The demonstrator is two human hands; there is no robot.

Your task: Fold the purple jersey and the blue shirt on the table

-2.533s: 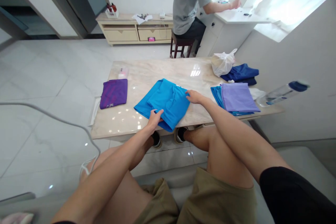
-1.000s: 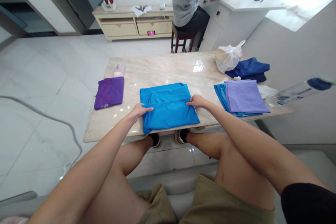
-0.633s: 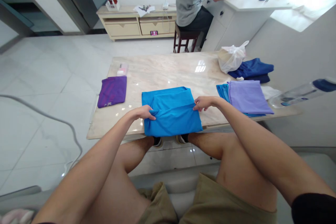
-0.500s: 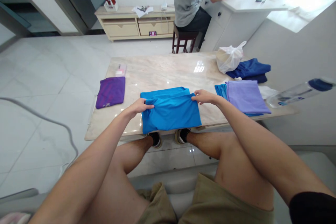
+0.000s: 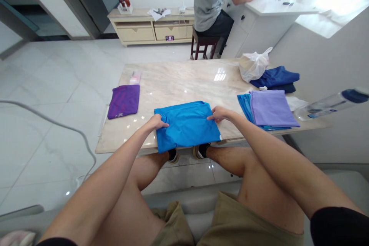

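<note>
Blue shirt (image 5: 187,125) lies folded into a rectangle on the tabletop (image 5: 178,80); left hand (image 5: 157,122) and right hand (image 5: 217,113) pinch its side edges with fingers pressed together; another fold probably remains.

Bare counter (image 5: 178,82) beyond blue shirt (image 5: 187,125); purple cloth (image 5: 123,101) left, lilac stack (image 5: 271,108) right, both apart.

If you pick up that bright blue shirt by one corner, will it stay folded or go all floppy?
Probably floppy: the blue shirt is thin cloth with soft creases, and its near edge droops over the table edge. It looks light. It may slide easily, since the tabletop is glossy. The left hand and right hand rest on its sides.
</note>
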